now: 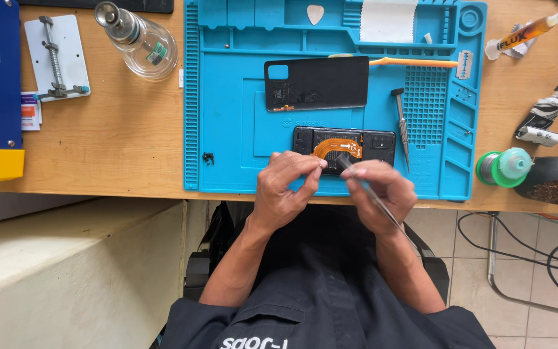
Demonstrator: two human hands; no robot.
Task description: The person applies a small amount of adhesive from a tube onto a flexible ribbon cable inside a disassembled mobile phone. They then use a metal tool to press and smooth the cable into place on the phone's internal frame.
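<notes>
An opened phone (356, 143) with an orange flex cable lies on the blue work mat (234, 129) near its front edge. My left hand (287, 187) rests on the phone's near left side, fingers pinched at its edge. In my right hand (382, 190) is a pair of thin metal tweezers (350, 169), whose tip touches the phone's inside by the flex cable. The phone's black back cover (318, 83) lies further back on the mat, inner side up.
A screwdriver (400, 123) and an orange pry tool (414, 63) lie on the mat's right part; small screws (208, 158) sit at its left. A glass bottle (138, 40), a white clamp plate (56, 58), a solder spool (504, 167) and a flux syringe (524, 32) stand on the wooden table.
</notes>
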